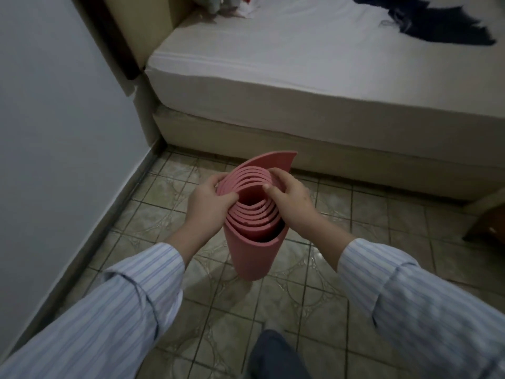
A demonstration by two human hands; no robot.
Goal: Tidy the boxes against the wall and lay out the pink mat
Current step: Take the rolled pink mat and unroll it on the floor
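The pink mat (252, 253) is rolled into a loose spiral and stands on end above the tiled floor, its open top facing me. My left hand (209, 203) grips the left side of the roll's top edge, thumb pressed into the layers. My right hand (291, 199) holds the right side of the top edge, fingers over the outer layers. The mat's loose outer flap sticks up behind my fingers. No boxes are in view.
A bed (314, 86) with a white sheet fills the far side, with dark clothing (442, 26) on it at the back right. A pale wall (54, 132) runs along the left. Patterned floor tiles (355, 274) lie below. A brown object (489, 225) shows at the right edge.
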